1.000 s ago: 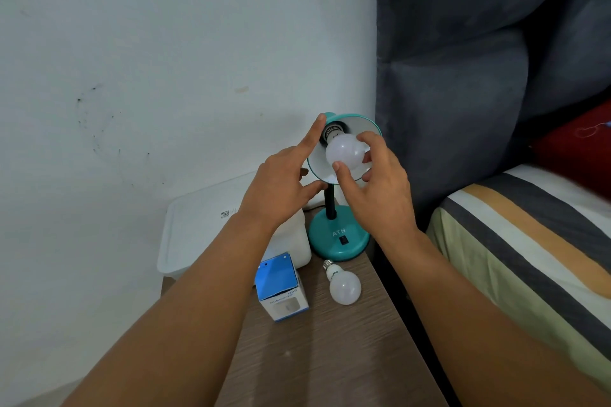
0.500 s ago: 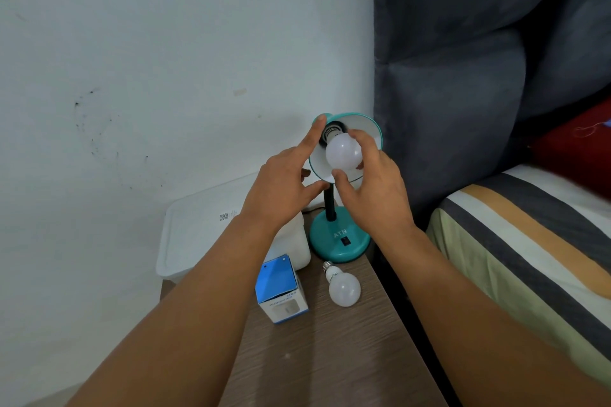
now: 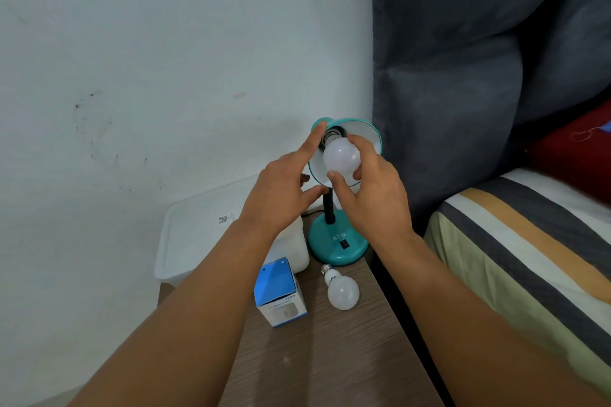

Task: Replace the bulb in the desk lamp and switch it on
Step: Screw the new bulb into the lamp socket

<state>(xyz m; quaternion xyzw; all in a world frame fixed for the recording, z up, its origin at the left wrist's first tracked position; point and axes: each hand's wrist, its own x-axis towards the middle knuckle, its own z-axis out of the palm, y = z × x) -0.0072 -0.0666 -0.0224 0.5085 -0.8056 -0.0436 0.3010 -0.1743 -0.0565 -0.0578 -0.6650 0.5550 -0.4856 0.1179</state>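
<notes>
The bulb point(image 3: 340, 159) in the desk lamp point(image 3: 337, 241) sits inside the teal shade point(image 3: 372, 137), its metal screw base seated at the socket at the far left of the shade and its round white end aimed toward the viewer and slightly down. Its long axis runs from the socket out through the shade's open mouth. The right hand point(image 3: 373, 195) grips this bulb, thumb under the near side and fingers curled over the top and right. The left hand point(image 3: 281, 195) rests on the shade's left edge, index finger stretched straight up along the rim to the shade's top, thumb reaching toward the black neck; the other fingers are loosely bent and I cannot tell whether they touch anything.

The lamp's round teal base, with 1 black switch on its near face, stands at the far right of the wooden bedside table point(image 3: 330, 357). 2 bulbs are in view: the 1 in the shade and a second bulb point(image 3: 342, 289) lying on its side just near of the base, screw end pointing far-left. 1 blue-topped bulb box point(image 3: 280, 292) stands upright just left of it. 1 white plastic bin point(image 3: 205, 231) sits behind the box against the wall, partly hidden by the left forearm. To the right, a grey padded headboard point(image 3: 463, 76) rises beside a striped bed point(image 3: 529, 241) with 1 red pillow point(image 3: 575, 155).
</notes>
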